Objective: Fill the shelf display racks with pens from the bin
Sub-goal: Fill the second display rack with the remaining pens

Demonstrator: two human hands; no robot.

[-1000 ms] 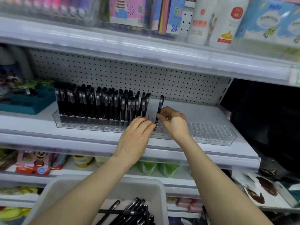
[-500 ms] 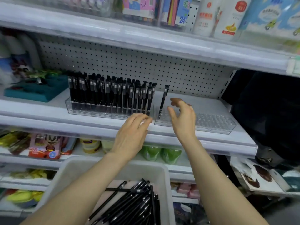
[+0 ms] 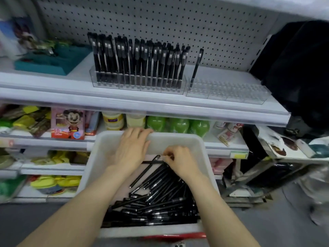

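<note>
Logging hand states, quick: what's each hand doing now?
Left hand: open, resting on bin rim.
Right hand: pinching a pen.

We find the clear plastic right rack (image 3: 229, 94) free beyond one upright black pen (image 3: 196, 67); the left rack (image 3: 138, 85) is crammed.

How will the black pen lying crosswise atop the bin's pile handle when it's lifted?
Probably stiff and light: the crosswise pen lies straight while the right hand pinches only its end. Its slim round barrel would likely roll if dropped on the loose pile. The glossy finish may slip from a fingertip pinch.
</note>
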